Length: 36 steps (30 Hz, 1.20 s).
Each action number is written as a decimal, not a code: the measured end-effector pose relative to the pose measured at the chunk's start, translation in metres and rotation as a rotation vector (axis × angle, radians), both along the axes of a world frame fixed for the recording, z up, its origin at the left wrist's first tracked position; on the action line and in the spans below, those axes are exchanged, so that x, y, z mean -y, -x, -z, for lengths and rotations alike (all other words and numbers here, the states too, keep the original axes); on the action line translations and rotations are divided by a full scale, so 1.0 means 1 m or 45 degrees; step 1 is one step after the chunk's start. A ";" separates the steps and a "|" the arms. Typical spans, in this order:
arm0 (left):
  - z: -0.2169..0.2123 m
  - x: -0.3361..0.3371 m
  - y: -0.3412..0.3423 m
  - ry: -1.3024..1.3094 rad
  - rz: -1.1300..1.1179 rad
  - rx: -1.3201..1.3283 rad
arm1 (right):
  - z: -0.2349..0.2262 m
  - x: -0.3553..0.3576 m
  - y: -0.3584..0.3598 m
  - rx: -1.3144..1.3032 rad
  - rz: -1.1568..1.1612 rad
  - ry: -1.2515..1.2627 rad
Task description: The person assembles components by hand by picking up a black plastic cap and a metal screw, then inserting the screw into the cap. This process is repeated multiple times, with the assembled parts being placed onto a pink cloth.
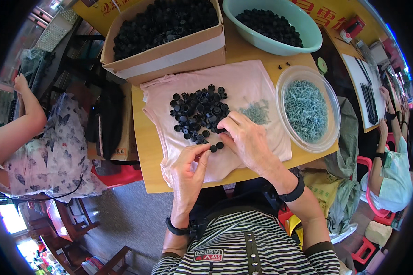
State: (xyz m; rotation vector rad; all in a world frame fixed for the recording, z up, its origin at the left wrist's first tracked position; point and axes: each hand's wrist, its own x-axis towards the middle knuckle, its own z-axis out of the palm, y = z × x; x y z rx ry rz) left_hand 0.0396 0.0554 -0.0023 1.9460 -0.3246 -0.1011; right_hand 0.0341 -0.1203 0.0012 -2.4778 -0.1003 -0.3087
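My left hand (189, 170) pinches a small black cap (213, 148) between thumb and fingertips, over the near edge of a pink cloth (254, 87). My right hand (245, 140) rests on the cloth just right of it, fingers curled by another black cap (220, 145); whether it grips anything I cannot tell. A pile of black caps (198, 112) lies on the cloth just beyond both hands. A small heap of metal screws (257, 112) sits on the cloth beside my right hand.
A clear plastic bowl of screws (306, 109) stands at the right. A cardboard box (170, 57) and a green basin (307, 34), both filled with black caps, stand at the back. One person sits at the left, another at the right. The wooden table's edge (149, 151) is near.
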 end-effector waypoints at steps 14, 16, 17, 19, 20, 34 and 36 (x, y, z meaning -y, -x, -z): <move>-0.008 0.005 -0.003 -0.005 0.011 0.010 | -0.007 0.009 0.026 0.061 0.006 -0.091; -0.014 0.012 -0.005 -0.024 0.021 0.031 | -0.009 0.018 0.043 -0.154 0.072 -0.219; -0.020 0.018 -0.008 -0.073 0.033 0.067 | -0.009 0.021 0.045 -0.148 0.083 -0.211; -0.021 0.032 -0.017 -0.113 0.060 0.112 | -0.004 0.027 0.049 -0.313 0.055 -0.205; -0.014 0.039 -0.024 -0.178 0.098 0.301 | -0.003 0.028 0.050 -0.302 0.067 -0.200; -0.008 0.081 -0.049 -0.609 0.428 0.619 | 0.012 0.022 0.049 -0.003 0.036 0.026; -0.011 0.082 -0.047 -0.619 0.431 0.618 | 0.012 0.023 0.048 -0.022 0.013 0.015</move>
